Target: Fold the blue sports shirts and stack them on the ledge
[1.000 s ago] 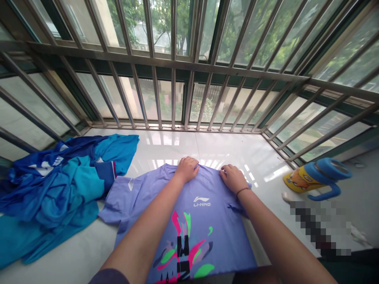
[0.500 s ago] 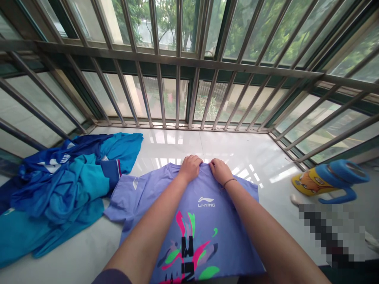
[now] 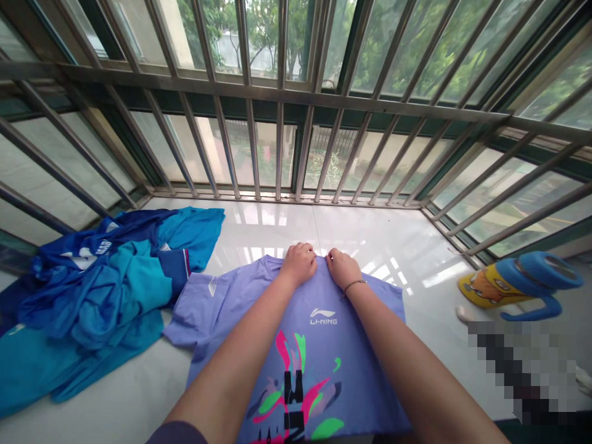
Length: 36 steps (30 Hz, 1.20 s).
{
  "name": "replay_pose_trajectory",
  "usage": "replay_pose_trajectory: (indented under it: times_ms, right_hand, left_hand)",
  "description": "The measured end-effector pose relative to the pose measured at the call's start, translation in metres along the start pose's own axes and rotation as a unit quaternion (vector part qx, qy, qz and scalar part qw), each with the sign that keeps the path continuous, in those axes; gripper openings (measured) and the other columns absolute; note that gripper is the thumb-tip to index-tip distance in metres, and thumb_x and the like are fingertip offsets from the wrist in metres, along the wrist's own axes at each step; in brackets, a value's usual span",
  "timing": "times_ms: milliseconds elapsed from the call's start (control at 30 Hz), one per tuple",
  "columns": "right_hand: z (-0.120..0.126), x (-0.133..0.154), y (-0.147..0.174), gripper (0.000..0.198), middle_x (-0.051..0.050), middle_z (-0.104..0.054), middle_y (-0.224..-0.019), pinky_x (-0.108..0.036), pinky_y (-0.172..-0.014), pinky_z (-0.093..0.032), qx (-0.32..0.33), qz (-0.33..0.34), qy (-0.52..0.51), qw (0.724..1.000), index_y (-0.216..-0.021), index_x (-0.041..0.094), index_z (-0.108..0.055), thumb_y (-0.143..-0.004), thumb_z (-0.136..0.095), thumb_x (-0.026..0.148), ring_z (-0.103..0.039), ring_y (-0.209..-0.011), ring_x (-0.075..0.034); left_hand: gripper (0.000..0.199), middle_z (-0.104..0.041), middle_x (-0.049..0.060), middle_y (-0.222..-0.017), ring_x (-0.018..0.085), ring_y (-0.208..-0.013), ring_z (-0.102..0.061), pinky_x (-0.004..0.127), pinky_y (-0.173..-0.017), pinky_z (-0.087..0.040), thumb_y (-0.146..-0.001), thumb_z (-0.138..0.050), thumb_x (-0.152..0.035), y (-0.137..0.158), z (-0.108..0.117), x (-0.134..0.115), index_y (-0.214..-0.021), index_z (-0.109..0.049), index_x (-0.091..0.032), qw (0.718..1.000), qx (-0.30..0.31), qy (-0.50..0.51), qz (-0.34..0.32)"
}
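A purple T-shirt [image 3: 351,370] lies spread flat, front side up, its neckline away from me, with a white logo and a bright pink, green and black print. My left hand [image 3: 300,263] is closed on the collar, left of its middle. Close beside it, my right hand [image 3: 343,267] pinches the collar on the other side; a thin bracelet circles that wrist. Both sets of fingertips are partly hidden behind the knuckles. Part of the shirt's front is covered by my forearms.
A heap of blue and teal clothes [image 3: 106,296] lies on the left, by the shirt's sleeve. On the right stands a yellow and blue bottle [image 3: 518,280] with a handle. Metal bars [image 3: 277,95] and windows enclose the glossy white tiled surface [image 3: 272,222].
My right hand has shifted very slightly left along the collar, nearer my left hand. The view has moved a little; the shirt lies the same.
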State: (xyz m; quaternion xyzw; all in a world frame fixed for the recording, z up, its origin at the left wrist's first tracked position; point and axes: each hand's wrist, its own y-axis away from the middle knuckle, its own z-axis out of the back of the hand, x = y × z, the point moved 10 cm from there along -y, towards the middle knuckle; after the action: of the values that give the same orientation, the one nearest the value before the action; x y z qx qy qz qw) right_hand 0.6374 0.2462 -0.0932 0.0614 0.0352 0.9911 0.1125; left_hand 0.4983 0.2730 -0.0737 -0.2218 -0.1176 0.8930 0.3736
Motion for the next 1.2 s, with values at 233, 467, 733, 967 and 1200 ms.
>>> replay_pose_trajectory:
  times_ms: [233, 467, 733, 967, 1200]
  right_hand:
    - [0.005, -0.010, 0.009, 0.028, -0.012, -0.079, -0.113, -0.033, -0.082, -0.044, -0.015, 0.005, 0.013, 1.000, -0.118, 0.022, -0.065, -0.114, -0.043, 0.039, -0.073, -0.105, -0.026]
    - [0.013, -0.092, 0.040, 0.036, -0.007, -0.079, -0.095, -0.031, -0.067, -0.037, -0.017, -0.021, 0.036, 0.999, -0.111, 0.026, -0.065, -0.111, -0.047, 0.057, -0.073, -0.088, -0.025]
    - [0.015, -0.182, 0.080, 0.035, -0.005, -0.075, -0.087, -0.032, -0.070, -0.046, -0.002, -0.036, -0.044, 0.998, -0.112, 0.027, -0.068, -0.099, -0.066, 0.058, -0.072, -0.081, -0.026]
    - [0.045, -0.189, 0.101, 0.020, -0.007, -0.081, -0.096, -0.036, -0.084, -0.054, -0.024, -0.070, -0.142, 0.987, -0.100, 0.026, -0.076, -0.090, -0.072, 0.042, -0.075, -0.093, -0.028]
    - [0.104, -0.105, 0.160, 0.019, -0.008, -0.074, -0.100, -0.037, -0.087, -0.056, -0.169, 0.046, -0.190, 0.966, -0.099, 0.025, -0.071, -0.097, -0.060, 0.041, -0.070, -0.094, -0.026]
  left_hand:
    - [0.024, -0.080, 0.010, -0.116, 0.028, -0.119, -0.065, 0.047, -0.104, -0.047, -0.106, -0.057, -0.024, 0.001, -0.001, -0.006, -0.105, -0.081, -0.022, 1.000, 0.007, 0.009, -0.026]
    - [0.022, -0.081, 0.008, -0.114, 0.028, -0.115, -0.066, 0.046, -0.101, -0.048, -0.104, -0.060, -0.024, 0.000, -0.003, -0.002, -0.101, -0.082, -0.023, 1.000, 0.008, 0.014, -0.015]
    - [0.024, -0.081, 0.008, -0.116, 0.028, -0.114, -0.065, 0.045, -0.101, -0.048, -0.105, -0.059, -0.024, 0.000, -0.004, -0.003, -0.101, -0.083, -0.023, 1.000, 0.014, 0.014, -0.010]
    - [0.022, -0.080, 0.007, -0.119, 0.026, -0.112, -0.067, 0.042, -0.100, -0.049, -0.105, -0.061, -0.024, 0.000, -0.003, 0.000, -0.103, -0.083, -0.025, 0.999, 0.027, 0.020, 0.000]
    - [0.022, -0.080, 0.007, -0.120, 0.025, -0.113, -0.068, 0.041, -0.099, -0.051, -0.106, -0.061, -0.024, -0.003, -0.006, 0.007, -0.108, -0.082, -0.025, 0.999, 0.040, 0.025, 0.019]
